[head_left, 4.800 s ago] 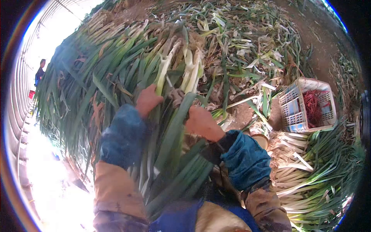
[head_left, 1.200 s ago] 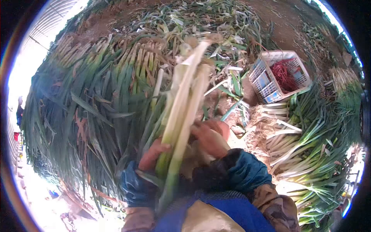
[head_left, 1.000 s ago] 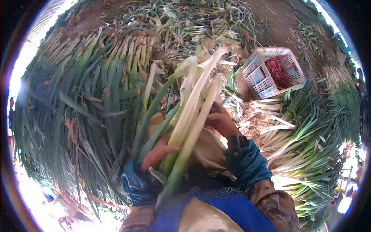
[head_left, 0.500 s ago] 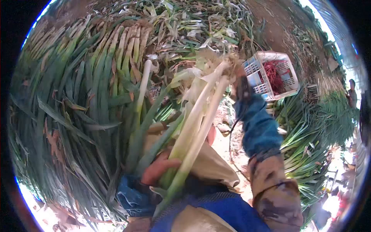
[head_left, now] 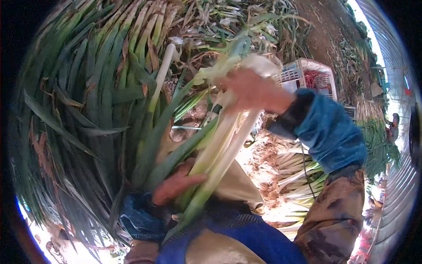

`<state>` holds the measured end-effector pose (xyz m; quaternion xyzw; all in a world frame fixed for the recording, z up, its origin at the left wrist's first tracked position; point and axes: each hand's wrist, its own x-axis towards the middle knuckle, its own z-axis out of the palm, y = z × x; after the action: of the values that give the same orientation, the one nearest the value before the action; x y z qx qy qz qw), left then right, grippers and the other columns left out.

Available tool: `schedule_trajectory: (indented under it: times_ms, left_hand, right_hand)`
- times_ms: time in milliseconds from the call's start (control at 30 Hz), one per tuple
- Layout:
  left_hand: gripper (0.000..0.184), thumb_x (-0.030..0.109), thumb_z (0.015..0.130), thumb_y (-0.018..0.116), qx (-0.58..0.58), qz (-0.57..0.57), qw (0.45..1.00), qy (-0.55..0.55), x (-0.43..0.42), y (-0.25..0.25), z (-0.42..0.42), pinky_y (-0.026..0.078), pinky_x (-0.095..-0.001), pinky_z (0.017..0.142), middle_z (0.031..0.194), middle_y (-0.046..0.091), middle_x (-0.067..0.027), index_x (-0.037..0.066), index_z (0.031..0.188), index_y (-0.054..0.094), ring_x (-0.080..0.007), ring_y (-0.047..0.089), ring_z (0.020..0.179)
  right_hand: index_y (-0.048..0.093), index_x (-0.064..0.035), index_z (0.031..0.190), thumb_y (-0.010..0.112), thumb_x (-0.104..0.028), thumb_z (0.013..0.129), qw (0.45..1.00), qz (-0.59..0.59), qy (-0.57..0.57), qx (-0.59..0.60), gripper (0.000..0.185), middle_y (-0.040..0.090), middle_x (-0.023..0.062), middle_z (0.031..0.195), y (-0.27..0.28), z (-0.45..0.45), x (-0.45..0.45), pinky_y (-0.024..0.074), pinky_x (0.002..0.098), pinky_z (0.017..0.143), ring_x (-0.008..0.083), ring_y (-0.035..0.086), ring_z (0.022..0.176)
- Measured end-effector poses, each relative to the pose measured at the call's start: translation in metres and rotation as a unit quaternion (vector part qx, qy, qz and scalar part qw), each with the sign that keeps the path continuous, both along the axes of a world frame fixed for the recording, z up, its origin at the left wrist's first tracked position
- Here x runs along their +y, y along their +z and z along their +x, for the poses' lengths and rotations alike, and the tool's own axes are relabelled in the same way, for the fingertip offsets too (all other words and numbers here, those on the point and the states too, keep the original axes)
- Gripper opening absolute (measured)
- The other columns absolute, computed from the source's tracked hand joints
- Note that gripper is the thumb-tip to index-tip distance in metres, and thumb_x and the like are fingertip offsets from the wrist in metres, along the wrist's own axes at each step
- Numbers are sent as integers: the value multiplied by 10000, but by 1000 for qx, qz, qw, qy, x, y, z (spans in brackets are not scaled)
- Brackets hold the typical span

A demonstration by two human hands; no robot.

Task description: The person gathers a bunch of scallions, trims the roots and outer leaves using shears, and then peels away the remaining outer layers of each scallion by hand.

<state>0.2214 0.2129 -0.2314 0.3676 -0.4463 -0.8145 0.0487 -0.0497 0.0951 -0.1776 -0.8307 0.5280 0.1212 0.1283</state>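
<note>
Gripping at seven o'clock, the left hand [head_left: 180, 182] has its fingers wrapped round the green part of at least two held leeks [head_left: 215, 147], slanting across the centre from seven towards one. Up between one and two, the right hand [head_left: 259, 90] is a blur over their pale upper ends, fingers spread; whether it grips anything, I cannot tell. Smooth, straight white stems there, shading into flat green leaves! Two blue sleeve covers, wrinkled cloth: one at seven, one right sleeve cover [head_left: 334, 132] at three. One crate [head_left: 290, 75] sits at two o'clock, pale plastic lattice, with stringy red strands [head_left: 313, 78] inside. Nine to eleven is a big leek heap [head_left: 101, 97], too many to count, strap-like leaves overlapping; one bare white stalk [head_left: 165, 70] stands out at eleven. Loose leaf scraps [head_left: 224, 20] crowd twelve, and four o'clock brings hairy-rooted white stems [head_left: 294, 176], one thin dark cord [head_left: 307, 176] crossing them.
</note>
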Motion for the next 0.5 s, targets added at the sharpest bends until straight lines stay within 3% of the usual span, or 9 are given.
schedule_trajectory:
  times_ms: [33, 100, 133, 233, 333, 433, 467, 500]
  left_hand:
    - [551, 371, 788, 600, -9, -39, 999, -24, 0, -2, 3, 390, -321, 878, 1069, 557, -127, 0, 1182, 495, -199, 520, 982]
    - [559, 395, 793, 590, -51, -94, 993, -58, -2, -4, 6, 374, -321, 892, 1057, 554, -135, -7, 1170, 496, -204, 513, 988]
    - [563, 403, 795, 586, -58, -96, 992, -60, -3, -2, 5, 367, -320, 898, 1053, 552, -137, -10, 1166, 496, -205, 509, 990]
    - [573, 421, 799, 576, -53, -54, 996, -47, -7, 10, -2, 347, -315, 915, 1043, 546, -139, -17, 1159, 495, -205, 497, 996]
    - [570, 417, 805, 573, -66, -96, 991, -64, -9, 8, 0, 361, -308, 899, 1036, 544, -136, -11, 1171, 486, -195, 502, 978]
    - [573, 409, 814, 570, -37, -28, 997, -63, -14, 17, -1, 376, -301, 885, 1045, 547, -132, -9, 1192, 467, -185, 510, 970]
    - [571, 403, 817, 570, -21, -16, 998, -61, -13, 15, -1, 380, -300, 881, 1051, 548, -131, -10, 1196, 462, -184, 512, 970]
    - [569, 396, 820, 571, -5, -6, 998, -58, -12, 11, -1, 385, -299, 877, 1057, 549, -131, -11, 1200, 456, -183, 514, 970]
  right_hand:
    - [556, -179, 1138, 663, -516, 639, 998, 5, 62, -27, 611, 529, 140, 985, -15, 11, 11, 396, 424, 810, 334, 531, 931]
    - [565, -187, 1111, 663, -503, 636, 992, 102, 62, -47, 578, 509, 139, 956, -23, 6, 3, 384, 435, 812, 349, 515, 906]
    - [569, -192, 1097, 663, -497, 635, 985, 150, 65, -56, 562, 499, 138, 941, -18, 8, -3, 378, 441, 813, 356, 506, 894]
    - [580, -177, 1035, 655, -409, 656, 986, 151, 60, -36, 451, 499, 129, 941, -7, 22, -1, 396, 432, 781, 338, 510, 890]
    - [569, -153, 956, 632, -291, 683, 978, 111, 174, -29, 312, 515, 95, 914, -29, 29, 5, 417, 426, 738, 310, 536, 872]
    - [542, -131, 907, 595, -197, 702, 968, 60, 224, -102, 222, 529, 63, 867, -47, 22, 9, 433, 422, 690, 281, 567, 809]
    - [519, -103, 893, 570, -175, 728, 956, -18, 261, -131, 187, 543, 61, 819, -50, 19, 4, 450, 412, 643, 270, 587, 757]
    - [514, -91, 897, 556, -167, 737, 964, -22, 259, -60, 182, 545, 70, 824, -53, 18, -6, 460, 406, 629, 264, 591, 755]
